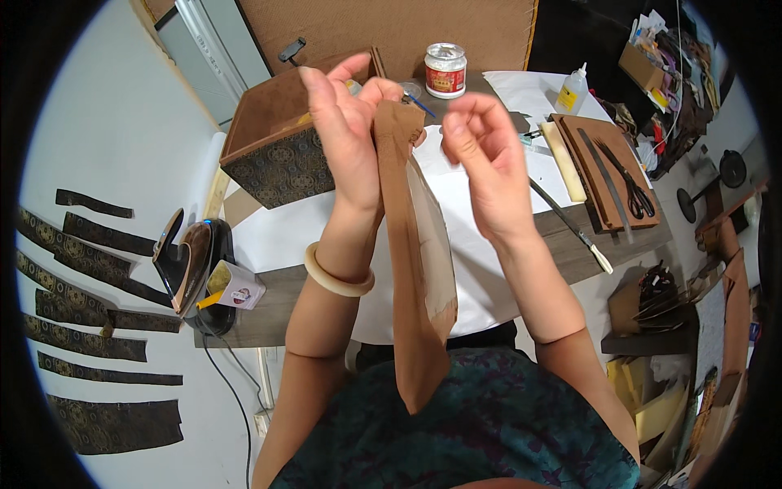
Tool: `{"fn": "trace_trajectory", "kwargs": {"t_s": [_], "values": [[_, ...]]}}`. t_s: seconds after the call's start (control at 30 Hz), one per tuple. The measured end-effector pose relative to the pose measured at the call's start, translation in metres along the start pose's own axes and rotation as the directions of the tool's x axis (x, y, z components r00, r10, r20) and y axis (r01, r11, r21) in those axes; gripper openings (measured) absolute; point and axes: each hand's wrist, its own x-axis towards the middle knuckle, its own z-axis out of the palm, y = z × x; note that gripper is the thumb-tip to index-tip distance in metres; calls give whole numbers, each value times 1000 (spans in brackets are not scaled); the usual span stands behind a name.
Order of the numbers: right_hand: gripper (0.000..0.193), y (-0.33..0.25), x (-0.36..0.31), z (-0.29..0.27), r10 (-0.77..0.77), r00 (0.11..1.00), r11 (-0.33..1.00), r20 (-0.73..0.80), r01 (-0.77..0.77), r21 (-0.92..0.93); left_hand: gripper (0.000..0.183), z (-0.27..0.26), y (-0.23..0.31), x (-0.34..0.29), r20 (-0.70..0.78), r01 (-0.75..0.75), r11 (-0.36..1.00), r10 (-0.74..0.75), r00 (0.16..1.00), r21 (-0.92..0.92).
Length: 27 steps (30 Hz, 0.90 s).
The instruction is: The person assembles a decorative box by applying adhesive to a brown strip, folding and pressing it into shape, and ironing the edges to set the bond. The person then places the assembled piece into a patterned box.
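A long strip of brown cloth [399, 244] with a paler backing along its right side hangs down in front of me. My left hand [350, 134] holds it near its top end, palm turned up, thumb and one finger stretched out, the other fingers bent behind the cloth. A cream bangle [338, 281] circles my left wrist. Just right of the strip, apart from it, is my right hand [489, 159], its fingers curled toward the thumb and slightly blurred. Whether a small thing sits between those fingertips cannot be made out.
Behind my left hand stands a brown box [277, 167] with patterned cloth sides. An iron [191, 261] and a small cup [240, 287] are at left. A jar [445, 72], glue bottle [573, 91], brown board [603, 155] and scissors [631, 183] lie farther back. Patterned strips [106, 338] hang left.
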Motion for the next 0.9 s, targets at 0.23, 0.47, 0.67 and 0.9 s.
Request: {"fn": "trace_trajectory", "kwargs": {"t_s": [0.23, 0.47, 0.67, 0.9], "values": [[36, -49, 15, 23, -295, 904, 881, 311, 383, -278, 99, 27, 23, 5, 341, -394, 843, 515, 786, -366], [17, -48, -8, 24, -283, 924, 916, 258, 340, -213, 128, 37, 28, -9, 378, -560, 794, 606, 700, -236], [17, -49, -20, 20, -357, 902, 847, 243, 422, -322, 134, 36, 22, -22, 341, -608, 779, 619, 707, -154], [18, -60, -34, 11, -386, 862, 768, 330, 498, -402, 127, 41, 20, -27, 306, -669, 735, 665, 681, -108]]}}
